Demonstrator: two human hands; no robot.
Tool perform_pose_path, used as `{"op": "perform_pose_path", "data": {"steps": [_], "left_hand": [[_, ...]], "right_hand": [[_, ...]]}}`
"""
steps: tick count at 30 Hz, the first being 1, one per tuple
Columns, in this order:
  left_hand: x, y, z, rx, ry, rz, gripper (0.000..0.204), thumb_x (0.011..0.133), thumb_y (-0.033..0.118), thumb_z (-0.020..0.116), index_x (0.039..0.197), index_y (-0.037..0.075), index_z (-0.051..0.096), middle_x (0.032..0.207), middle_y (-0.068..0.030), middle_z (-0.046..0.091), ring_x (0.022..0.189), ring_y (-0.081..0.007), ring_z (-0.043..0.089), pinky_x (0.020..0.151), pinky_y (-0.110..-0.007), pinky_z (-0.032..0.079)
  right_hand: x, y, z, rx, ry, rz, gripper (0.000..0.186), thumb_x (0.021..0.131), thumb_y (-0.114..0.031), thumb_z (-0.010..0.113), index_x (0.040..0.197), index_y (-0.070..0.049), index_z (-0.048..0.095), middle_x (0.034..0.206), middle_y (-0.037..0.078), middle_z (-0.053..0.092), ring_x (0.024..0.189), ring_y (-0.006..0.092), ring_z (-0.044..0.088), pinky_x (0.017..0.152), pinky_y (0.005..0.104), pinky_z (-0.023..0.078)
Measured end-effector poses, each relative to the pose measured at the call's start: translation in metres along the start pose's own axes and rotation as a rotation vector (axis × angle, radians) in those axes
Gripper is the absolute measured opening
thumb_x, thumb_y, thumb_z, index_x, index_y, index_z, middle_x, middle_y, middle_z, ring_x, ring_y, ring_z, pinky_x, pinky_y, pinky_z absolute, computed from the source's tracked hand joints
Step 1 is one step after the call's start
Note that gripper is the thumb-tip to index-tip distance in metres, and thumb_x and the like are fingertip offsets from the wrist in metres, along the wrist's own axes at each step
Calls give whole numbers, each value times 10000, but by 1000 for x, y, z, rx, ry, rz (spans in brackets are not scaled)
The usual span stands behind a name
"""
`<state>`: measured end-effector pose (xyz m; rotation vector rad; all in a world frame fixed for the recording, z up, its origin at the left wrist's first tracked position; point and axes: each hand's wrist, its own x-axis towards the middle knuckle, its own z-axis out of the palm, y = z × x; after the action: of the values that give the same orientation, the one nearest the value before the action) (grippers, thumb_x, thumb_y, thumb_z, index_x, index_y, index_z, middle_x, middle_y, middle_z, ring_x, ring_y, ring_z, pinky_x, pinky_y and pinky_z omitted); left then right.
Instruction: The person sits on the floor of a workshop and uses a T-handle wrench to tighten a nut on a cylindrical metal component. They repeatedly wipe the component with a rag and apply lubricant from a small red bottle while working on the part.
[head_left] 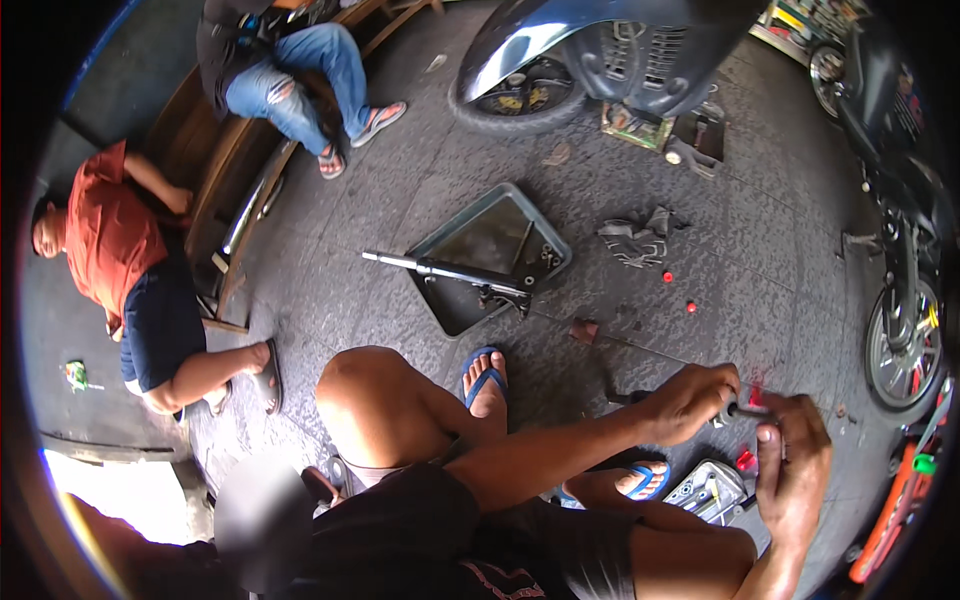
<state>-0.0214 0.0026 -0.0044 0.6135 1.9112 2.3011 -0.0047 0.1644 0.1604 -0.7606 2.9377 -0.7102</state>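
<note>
My left hand (697, 404) is closed around a small metal cylindrical part (731, 411), held over the floor at the right. My right hand (796, 468) meets it from the right, thumb and fingers pinching a slim grey metal rod (752, 413) whose end touches the cylinder. What kind of part the cylinder is, I cannot tell. A thin rod with a reddish-brown block (584, 330) at its end lies beyond my left hand. Farther left, a motorcycle fork leg (450, 272) with a silver tube rests across a shallow grey tray (425, 318).
An open tool case (708, 488) lies by my right foot. Grey gloves (636, 240) and red caps (667, 277) are on the floor. Motorcycles stand ahead (600, 60) and right (905, 250). Two people sit at a wooden bench (205, 150) on the left. A red jack-like tool (885, 515) lies far right.
</note>
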Motion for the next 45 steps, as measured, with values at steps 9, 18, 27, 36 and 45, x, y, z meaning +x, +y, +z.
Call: {"op": "perform_pose_path", "data": {"steps": [9,18,27,36,45], "left_hand": [[21,-120,-252,1314,553,-911,220,881,290,624,939,129,762,987,-112,756,893,-284,745,737,-391,591],[-56,-180,-370,1233,345,-1360,374,914,266,570,1227,98,690,1278,-103,680,1214,-273,635,1020,-434,430],[-43,-117,-426,1472,328,-1139,460,977,414,459,1198,37,603,1178,-213,689,1081,-350,691,913,-485,558],[-48,85,-188,459,-295,-495,87,877,92,607,919,19,584,624,-100,571,542,-164,560,525,-358,443],[-52,94,-134,498,-455,-194,70,866,65,596,867,14,549,571,-121,512,464,-244,515,487,-399,384]], "right_hand": [[17,-8,27,-88,97,71,164,990,-97,549,884,22,586,740,150,548,614,301,537,566,400,405],[27,-9,34,-122,161,211,167,987,-90,533,873,16,592,728,152,543,616,301,537,577,403,406],[45,-2,32,-69,214,152,72,931,0,545,955,-13,611,748,176,620,581,333,628,531,413,468],[36,4,20,66,165,192,85,932,27,506,970,-9,574,761,156,635,621,309,650,586,389,500],[25,-9,25,85,168,171,135,883,42,534,1000,-16,569,842,174,692,762,363,708,658,441,547]]}}
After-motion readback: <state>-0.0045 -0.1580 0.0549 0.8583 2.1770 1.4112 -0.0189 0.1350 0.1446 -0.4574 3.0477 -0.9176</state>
